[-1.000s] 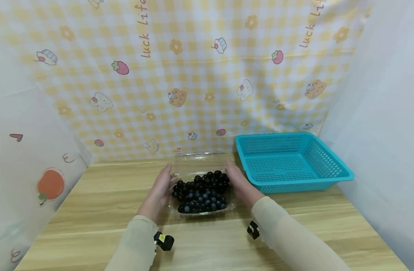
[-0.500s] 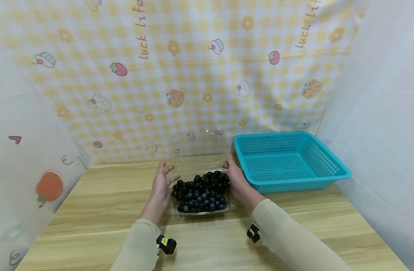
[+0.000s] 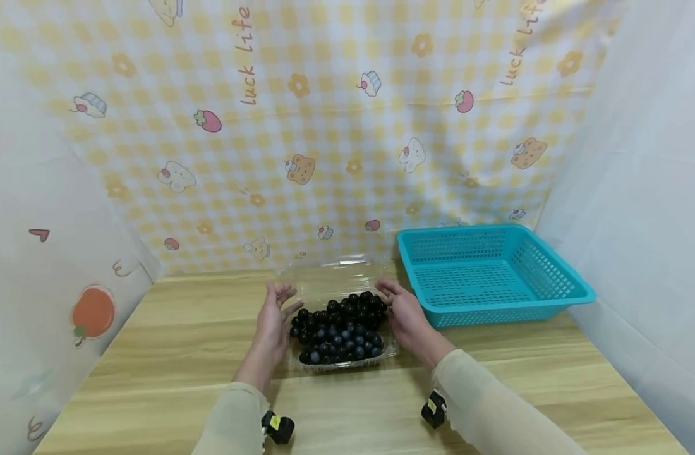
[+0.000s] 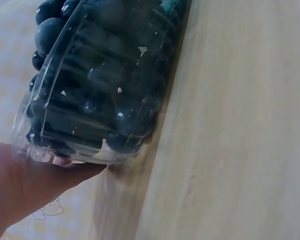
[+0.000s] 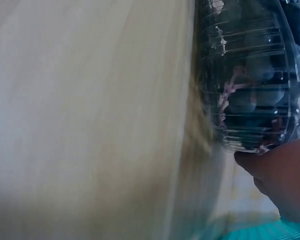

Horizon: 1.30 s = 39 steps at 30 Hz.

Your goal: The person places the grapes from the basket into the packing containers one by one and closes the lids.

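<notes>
A clear plastic clamshell box [image 3: 347,364] full of dark grapes [image 3: 338,328] stands on the table, its transparent lid [image 3: 330,277] tipped back toward the wall. At its left side is my left hand [image 3: 272,322], fingers spread and reaching toward the hinge. My right hand [image 3: 409,317] lies along the opposite side, fingers loosely bent at the back corner. Both wrist views show a thumb right at the box's end wall: the left hand [image 4: 35,182] below the ribbed plastic [image 4: 90,110], and the right hand [image 5: 282,170] likewise. Some fingers are hidden behind the box.
A turquoise perforated basket [image 3: 495,309] stands at the back right, close to my right hand. The wooden table [image 3: 171,354] ends at a checked cloth [image 3: 325,126] behind, with white cloth [image 3: 637,221] on both sides.
The lid rose more upright half a second ago and now leans lower. My left hand's fingers have spread away from the box side, and the right fingers have come forward slightly.
</notes>
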Motion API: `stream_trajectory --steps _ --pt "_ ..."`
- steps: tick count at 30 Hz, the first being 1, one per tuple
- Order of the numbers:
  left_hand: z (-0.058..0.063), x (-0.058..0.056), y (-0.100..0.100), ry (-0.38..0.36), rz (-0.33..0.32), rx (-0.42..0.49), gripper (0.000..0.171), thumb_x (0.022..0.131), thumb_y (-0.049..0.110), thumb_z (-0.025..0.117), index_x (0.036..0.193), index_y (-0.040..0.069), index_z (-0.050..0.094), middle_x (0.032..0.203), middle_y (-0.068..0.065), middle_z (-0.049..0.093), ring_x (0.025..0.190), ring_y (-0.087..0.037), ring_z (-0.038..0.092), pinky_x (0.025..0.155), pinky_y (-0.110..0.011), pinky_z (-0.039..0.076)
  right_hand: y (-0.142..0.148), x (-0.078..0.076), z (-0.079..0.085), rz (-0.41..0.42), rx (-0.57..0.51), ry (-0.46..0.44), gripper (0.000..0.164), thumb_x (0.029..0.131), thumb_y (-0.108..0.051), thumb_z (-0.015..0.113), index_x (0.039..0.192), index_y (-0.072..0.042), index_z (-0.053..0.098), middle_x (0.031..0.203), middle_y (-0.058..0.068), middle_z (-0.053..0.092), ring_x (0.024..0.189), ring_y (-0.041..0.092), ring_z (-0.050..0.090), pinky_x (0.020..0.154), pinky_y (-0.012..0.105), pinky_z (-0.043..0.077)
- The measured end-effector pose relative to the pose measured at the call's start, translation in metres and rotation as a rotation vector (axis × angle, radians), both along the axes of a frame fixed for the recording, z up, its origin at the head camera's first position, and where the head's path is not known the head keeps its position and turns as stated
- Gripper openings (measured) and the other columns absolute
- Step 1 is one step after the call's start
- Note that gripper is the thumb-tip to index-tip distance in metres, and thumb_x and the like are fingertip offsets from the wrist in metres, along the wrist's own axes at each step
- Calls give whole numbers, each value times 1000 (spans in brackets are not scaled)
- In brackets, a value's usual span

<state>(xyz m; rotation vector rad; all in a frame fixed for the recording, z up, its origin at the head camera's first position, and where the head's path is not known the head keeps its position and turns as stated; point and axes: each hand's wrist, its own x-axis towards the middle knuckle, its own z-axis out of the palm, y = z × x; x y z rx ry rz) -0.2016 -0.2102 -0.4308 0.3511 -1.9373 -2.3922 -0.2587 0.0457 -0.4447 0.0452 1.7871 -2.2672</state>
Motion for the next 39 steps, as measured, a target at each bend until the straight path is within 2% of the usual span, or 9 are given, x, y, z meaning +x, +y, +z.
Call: stream_trajectory --steps 8,12,17,21,25,29,32,35,39 --pt "-10 2 4 -7 65 -44 67 113 62 18 146 8 40 168 -17 35 152 -42 43 132 -71 -1 -7 3 -13 -51 97 122 56 91 20 37 143 7 53 153 26 53 139 42 53 104 34 50" --pt "-10 4 2 -22 63 -10 67 112 63 21 141 7 44 171 -15 32 151 -39 44 132 -70 0 -7 9 -11 -78 297 203 50 98 15 42 146 6 53 154 29 53 127 39 62 93 31 55" --pt "-4 11 -3 -60 38 -25 48 115 49 31 136 10 51 167 -13 34 120 -20 53 104 -34 48 5 25 -4 -31 382 177 57 105 4 39 160 -9 46 169 20 40 62 12 44 54 22 38" --pt "4 24 -6 -59 -26 -62 51 114 42 40 148 4 43 166 -19 30 141 -33 47 122 -50 43 14 40 10 -33 193 94 58 106 2 32 162 -7 43 171 20 36 104 29 70 84 29 60" --pt "12 39 -8 -79 -92 -146 62 115 41 39 162 1 30 175 -22 18 161 -49 20 131 -67 21 17 56 22 -19 45 28 51 112 -9 28 160 2 42 169 24 37 157 42 36 132 55 30" --pt "18 55 -4 -114 -134 -227 58 116 33 36 166 5 27 178 -23 13 162 -52 15 127 -73 24 20 70 25 -12 72 12 48 115 -17 34 156 4 47 165 26 44 149 40 47 128 53 39" --pt "16 66 1 -120 -128 -282 55 115 24 37 166 5 28 175 -26 21 154 -51 33 118 -69 42 21 78 25 -19 162 6 45 111 -12 44 153 0 52 154 24 53 113 25 64 98 36 58" --pt "11 76 4 -117 -109 -328 53 115 18 36 166 6 27 171 -30 28 146 -50 44 108 -61 54 21 83 22 -12 235 9 44 108 -8 51 151 -2 54 147 24 56 95 15 59 75 25 50" --pt "4 83 8 -108 -109 -339 58 114 13 36 168 4 16 168 -36 27 147 -57 41 106 -61 56 24 87 18 10 279 46 46 107 -5 54 152 1 50 149 30 52 111 27 65 89 39 59"
